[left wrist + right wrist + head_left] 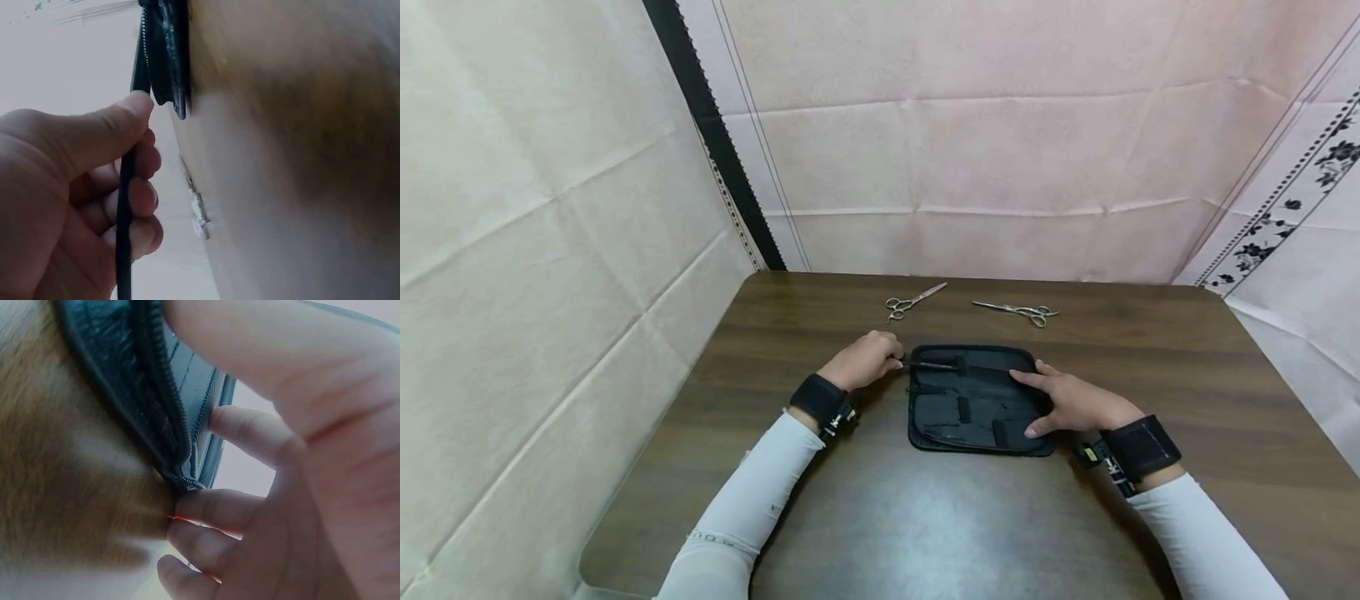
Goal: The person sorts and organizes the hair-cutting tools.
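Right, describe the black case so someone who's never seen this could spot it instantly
Find the brown table and look between the left hand and right hand. The black case lies there, closer to the head camera than both scissors. Unlike those slim, silvery tools, it is a broad, dark rectangle with rounded corners.

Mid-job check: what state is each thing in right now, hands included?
Black case: open, lying on the table.
Black strip: held, running from the left hand to the case.
Left hand: gripping the strip.
Right hand: touching the case's right side.
Left scissors: lying on the table, blades look closed.
Right scissors: lying on the table, blades look closed.
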### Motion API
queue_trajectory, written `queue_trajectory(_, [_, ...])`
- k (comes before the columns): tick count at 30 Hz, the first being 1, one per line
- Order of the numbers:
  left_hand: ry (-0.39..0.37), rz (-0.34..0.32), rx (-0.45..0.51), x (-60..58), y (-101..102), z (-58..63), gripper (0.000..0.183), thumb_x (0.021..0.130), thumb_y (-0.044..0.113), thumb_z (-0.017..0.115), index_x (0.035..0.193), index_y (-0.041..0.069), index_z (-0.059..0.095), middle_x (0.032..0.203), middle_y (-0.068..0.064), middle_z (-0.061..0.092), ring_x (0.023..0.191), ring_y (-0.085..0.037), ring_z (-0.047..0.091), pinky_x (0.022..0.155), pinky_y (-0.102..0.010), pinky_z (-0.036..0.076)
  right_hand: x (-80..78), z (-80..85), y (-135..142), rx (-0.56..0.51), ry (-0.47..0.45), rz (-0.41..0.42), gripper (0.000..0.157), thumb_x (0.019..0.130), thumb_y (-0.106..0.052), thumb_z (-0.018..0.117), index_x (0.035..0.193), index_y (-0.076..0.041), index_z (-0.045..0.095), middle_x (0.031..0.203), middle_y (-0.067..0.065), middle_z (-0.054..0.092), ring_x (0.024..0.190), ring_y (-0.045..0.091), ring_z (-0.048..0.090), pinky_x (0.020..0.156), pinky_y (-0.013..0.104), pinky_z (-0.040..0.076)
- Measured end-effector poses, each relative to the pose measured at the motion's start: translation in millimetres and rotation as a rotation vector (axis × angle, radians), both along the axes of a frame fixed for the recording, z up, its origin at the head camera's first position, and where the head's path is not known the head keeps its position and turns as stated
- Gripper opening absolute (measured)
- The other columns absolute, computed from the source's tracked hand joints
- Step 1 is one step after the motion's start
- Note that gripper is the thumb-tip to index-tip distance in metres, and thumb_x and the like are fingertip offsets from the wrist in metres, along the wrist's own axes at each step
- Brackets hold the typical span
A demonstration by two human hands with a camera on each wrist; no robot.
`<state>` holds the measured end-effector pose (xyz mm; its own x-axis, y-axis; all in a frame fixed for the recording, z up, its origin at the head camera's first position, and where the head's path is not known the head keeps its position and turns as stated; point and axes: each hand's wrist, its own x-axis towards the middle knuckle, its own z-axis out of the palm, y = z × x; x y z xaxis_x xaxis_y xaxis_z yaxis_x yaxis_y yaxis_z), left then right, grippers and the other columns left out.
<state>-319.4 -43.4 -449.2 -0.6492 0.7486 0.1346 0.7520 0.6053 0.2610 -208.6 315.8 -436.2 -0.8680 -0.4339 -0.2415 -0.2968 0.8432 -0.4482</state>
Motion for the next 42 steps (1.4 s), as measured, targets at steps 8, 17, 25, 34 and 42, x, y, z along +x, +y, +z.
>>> queue_trajectory(8, [-0.032,0.005,0.055,-4.1,-4,-0.7,0.017,0.092,0.011,0.064,0.076,0.011,0.06,0.077,0.004,0.051,0.071,-0.01,0.047,0.063,-0.023,0.042,-1.0,-0.7,-1,0.005,-0.006,0.005,0.096,0.074,-0.052,0.077,0.151,-0.016,0.033,0.154,0.034,0.013,0.135,0.057,0.025,0.099,0.068,0.033])
queue_trajectory(17, [-0.107,0.0,0.058,-7.9,0,-8.0,0.019,0.094,0.015,0.062,0.078,0.006,0.064,0.076,0.003,0.051,0.069,-0.009,0.047,0.062,-0.021,0.041,-1.8,-2.2,1,0.008,0.0,0.007,0.096,0.074,-0.053,0.076,0.151,-0.016,0.033,0.154,0.035,0.013,0.135,0.057,0.025,0.099,0.068,0.033])
queue_trajectory(25, [-0.063,-0.006,0.076,-7.0,2,-6.9,0.016,0.093,0.012,0.064,0.078,0.007,0.065,0.078,0.003,0.054,0.07,-0.01,0.049,0.063,-0.022,0.043,-1.2,-0.7,-1,0.017,0.0,0.01,0.096,0.074,-0.053,0.076,0.151,-0.015,0.032,0.153,0.036,0.013,0.134,0.057,0.028,0.098,0.067,0.034])
queue_trajectory(34, [-0.027,0.042,0.073,-5.2,4,0.0,0.016,0.092,0.01,0.065,0.076,0.008,0.063,0.078,0.003,0.054,0.07,-0.01,0.049,0.061,-0.022,0.043,-0.9,-1.0,-1,0.024,0.002,0.006,0.097,0.074,-0.055,0.076,0.151,-0.016,0.032,0.154,0.035,0.012,0.133,0.057,0.028,0.097,0.067,0.035])
queue_trajectory(42, [-0.055,0.014,0.071,-7.5,4,11.0,0.026,0.089,0.005,0.067,0.065,0.006,0.056,0.07,0.003,0.046,0.064,-0.01,0.044,0.058,-0.022,0.037,-2.8,-1.9,-1,0.025,0.01,0.011,0.097,0.074,-0.055,0.076,0.151,-0.016,0.033,0.154,0.035,0.013,0.133,0.057,0.028,0.097,0.067,0.036])
